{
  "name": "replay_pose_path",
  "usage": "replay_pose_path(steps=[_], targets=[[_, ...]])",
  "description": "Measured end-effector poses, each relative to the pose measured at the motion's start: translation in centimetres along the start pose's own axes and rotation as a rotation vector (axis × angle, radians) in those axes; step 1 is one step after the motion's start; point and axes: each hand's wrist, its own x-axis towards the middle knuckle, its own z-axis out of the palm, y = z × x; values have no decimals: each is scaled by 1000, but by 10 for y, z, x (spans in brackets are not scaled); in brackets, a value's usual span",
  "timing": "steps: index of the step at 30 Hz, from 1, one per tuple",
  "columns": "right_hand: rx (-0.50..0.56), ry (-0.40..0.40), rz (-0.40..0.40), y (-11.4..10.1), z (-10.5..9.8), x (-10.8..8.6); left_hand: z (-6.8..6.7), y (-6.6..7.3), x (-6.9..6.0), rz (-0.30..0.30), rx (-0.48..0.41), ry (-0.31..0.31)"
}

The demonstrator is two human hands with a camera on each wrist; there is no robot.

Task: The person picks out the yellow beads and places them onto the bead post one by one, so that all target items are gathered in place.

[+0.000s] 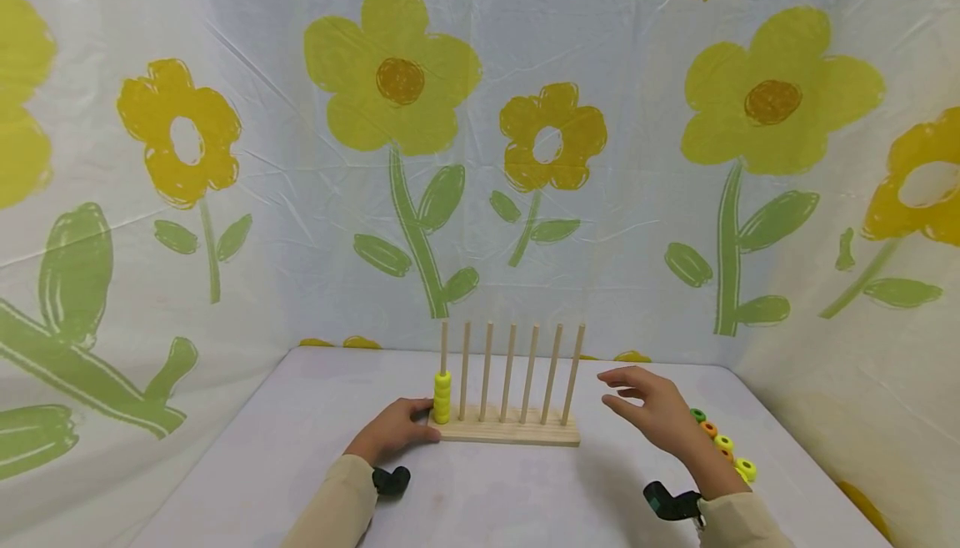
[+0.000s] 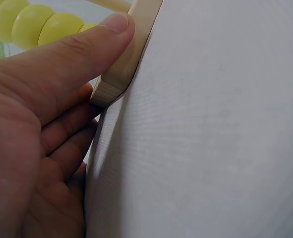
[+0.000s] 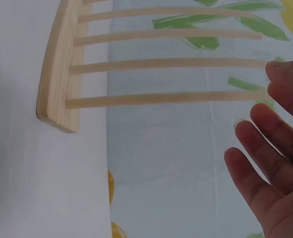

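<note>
1. Position. I have the pegged rack [image 1: 517,433] standing upright on the worktop [image 1: 495,498], at the lower centre of the frame. The leftmost peg [image 1: 444,348] carries a stack of yellow beads [image 1: 442,398]; the other six pegs are bare.

2. Holding side. My left hand [image 1: 393,429] is clamped on the left end of the base [image 3: 59,74]. The left wrist view shows the thumb [image 2: 94,47] laid over the front edge and the fingers [image 2: 69,129] behind the end. I judge the step in hand to be steadying the rack for work at the pegs. Grip low and evenly; avoid lifting the end, as a raised base would tilt every peg.

3. Working side. My right hand [image 1: 656,410] hangs above the worktop, right of centre, its digits apart and nothing visible between them. It appears to overlap the peg tips in the right wrist view, but the head view shows it well apart from the rack. Approach from above, since a sideways reach could knock the slender pegs.

4. Supply. The loose rings [image 1: 723,443] lie at the lower right, partly hidden behind my right forearm. For any ring taken, pinch it by the rim, leave the hole unobstructed, align it over the peg tip and lower it straight.
</note>
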Motion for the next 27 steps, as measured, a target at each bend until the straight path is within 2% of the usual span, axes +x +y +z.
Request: replay_pose_path(steps=[5,11,21,27], targets=[[-10,7,32,12,-1,-8,0,-1,0,6,-7,4],[-43,-25,109,25,-5,-17,0,-1,-1,10,13,7],[-75,-12,118,43,-15,-32,-1,-1,0,-2,15,5],[-96,-41,196,52,-22,-38,0,-1,0,-14,8,6]])
